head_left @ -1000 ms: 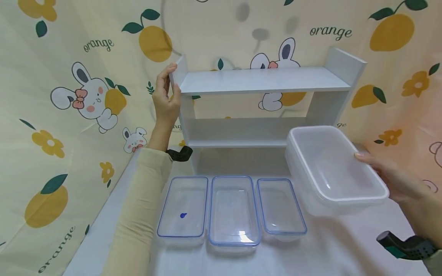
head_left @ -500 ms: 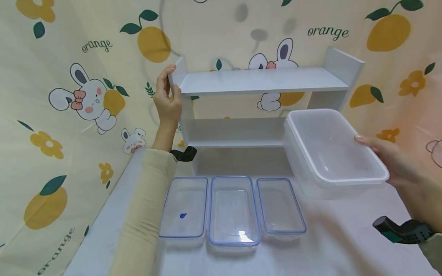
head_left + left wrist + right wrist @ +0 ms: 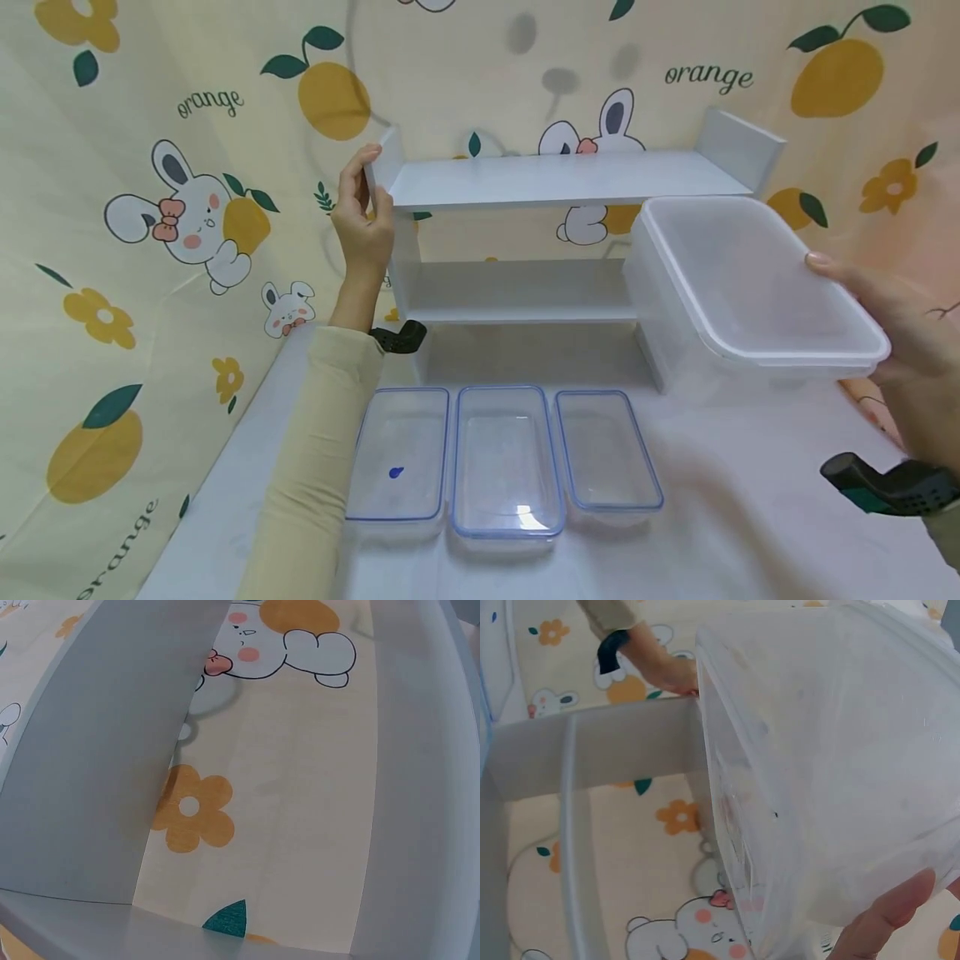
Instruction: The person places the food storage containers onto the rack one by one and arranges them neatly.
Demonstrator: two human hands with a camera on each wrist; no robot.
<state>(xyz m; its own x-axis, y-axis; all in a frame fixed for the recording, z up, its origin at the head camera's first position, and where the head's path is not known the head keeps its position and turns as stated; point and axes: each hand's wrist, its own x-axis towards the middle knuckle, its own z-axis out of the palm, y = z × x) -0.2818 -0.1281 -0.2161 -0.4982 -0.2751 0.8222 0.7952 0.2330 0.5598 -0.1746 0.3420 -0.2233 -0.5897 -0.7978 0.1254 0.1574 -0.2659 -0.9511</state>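
My left hand (image 3: pixel 363 221) grips the upper left side panel of a white shelf unit (image 3: pixel 517 179), thumb in front and fingers round the outer edge. In the left wrist view only the shelf boards (image 3: pixel 97 765) and the patterned backdrop show. On the right, my right hand (image 3: pixel 918 333) holds a large translucent plastic food container (image 3: pixel 757 283) with a whitish lid by its right side, the thumb at the lid's rim. It is raised above the table, in front of the shelf's right end. The right wrist view shows its frosted wall (image 3: pixel 855 742) and my thumb (image 3: pixel 889 915).
Three clear containers with blue-rimmed lids stand in a row before the shelf: left (image 3: pixel 405 450), middle (image 3: pixel 510 458) and right (image 3: pixel 609 450). The left one has a small blue mark. All rest on a white table (image 3: pixel 720 533). A patterned cloth (image 3: pixel 187 350) hangs behind.
My right hand has lifted the large container from low above the table to the height of the upper shelf board, drifting slightly right. The left hand keeps its grip on the shelf.
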